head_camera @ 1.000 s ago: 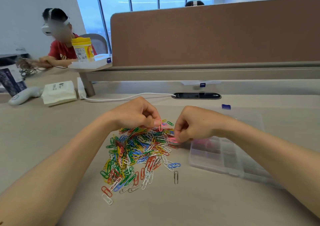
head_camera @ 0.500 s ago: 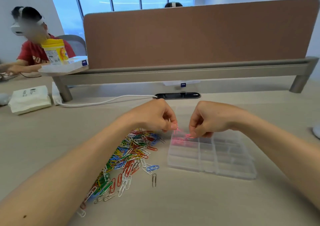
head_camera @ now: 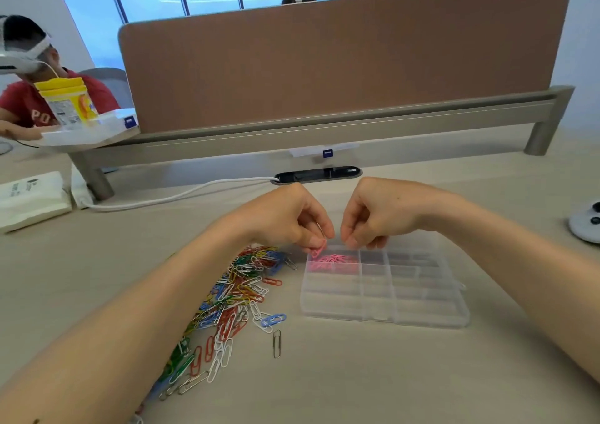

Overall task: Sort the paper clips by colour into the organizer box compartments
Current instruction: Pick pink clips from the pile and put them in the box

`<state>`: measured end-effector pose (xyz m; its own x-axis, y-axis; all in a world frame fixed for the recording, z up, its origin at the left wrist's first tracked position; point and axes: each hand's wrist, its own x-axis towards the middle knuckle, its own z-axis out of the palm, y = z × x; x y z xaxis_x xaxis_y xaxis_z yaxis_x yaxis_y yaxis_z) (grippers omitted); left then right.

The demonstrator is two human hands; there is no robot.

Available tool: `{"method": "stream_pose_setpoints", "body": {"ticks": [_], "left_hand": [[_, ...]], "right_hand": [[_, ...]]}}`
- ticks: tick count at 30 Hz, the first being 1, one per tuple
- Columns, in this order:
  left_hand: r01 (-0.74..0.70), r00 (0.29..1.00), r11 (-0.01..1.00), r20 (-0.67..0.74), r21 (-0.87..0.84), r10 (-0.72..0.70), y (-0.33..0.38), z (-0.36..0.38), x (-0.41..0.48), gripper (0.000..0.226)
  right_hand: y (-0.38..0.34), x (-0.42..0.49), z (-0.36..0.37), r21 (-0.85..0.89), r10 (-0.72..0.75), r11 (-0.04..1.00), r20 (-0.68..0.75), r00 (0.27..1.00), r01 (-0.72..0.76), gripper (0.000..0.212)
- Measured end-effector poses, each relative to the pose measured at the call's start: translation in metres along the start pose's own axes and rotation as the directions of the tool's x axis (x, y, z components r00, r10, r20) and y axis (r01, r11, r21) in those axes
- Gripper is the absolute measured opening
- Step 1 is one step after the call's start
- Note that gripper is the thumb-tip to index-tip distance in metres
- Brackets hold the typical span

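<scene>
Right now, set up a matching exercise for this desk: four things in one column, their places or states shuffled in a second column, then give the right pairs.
Things
1. pink clip
2. lone grey clip
3. mixed clip pile
4. pink clips in the box

Places or states
A. spread on the desk, left of the organizer box
B. lying in the box's far-left compartment
C. pinched in the left hand above the box's corner
D. alone on the desk, on the near side of the pile

Pairs: 1-C, 2-D, 3-A, 4-B
</scene>
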<state>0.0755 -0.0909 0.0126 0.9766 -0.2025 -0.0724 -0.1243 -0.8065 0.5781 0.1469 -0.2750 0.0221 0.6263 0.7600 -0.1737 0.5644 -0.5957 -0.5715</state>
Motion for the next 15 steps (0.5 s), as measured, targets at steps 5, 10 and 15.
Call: {"method": "stream_pose_setpoints", "body": {"ticks": [5, 10, 15], "left_hand": [[-0.005, 1.000, 0.998, -0.030, -0.064, 0.003, -0.004, -0.006, -0.009, 0.020], [0.052, 0.976, 0.991, -0.203, -0.123, -0.077, -0.025, -0.032, -0.043, 0.012], [0.276, 0.903, 0.961, -0.337, -0.020, -0.266, -0.071, -0.065, -0.093, 0.007]], "right_hand": [[-0.003, 0.007, 0.000, -0.018, -0.019, 1.000, 0.005, 1.000, 0.019, 0.008], [-0.020, 0.024, 0.001, -0.030, -0.097, 0.995, 0.004, 0.995, 0.097, 0.007], [-0.059, 0.056, 0.023, -0.080, -0.209, 0.974, 0.034, 0.977, 0.211, 0.005]]}}
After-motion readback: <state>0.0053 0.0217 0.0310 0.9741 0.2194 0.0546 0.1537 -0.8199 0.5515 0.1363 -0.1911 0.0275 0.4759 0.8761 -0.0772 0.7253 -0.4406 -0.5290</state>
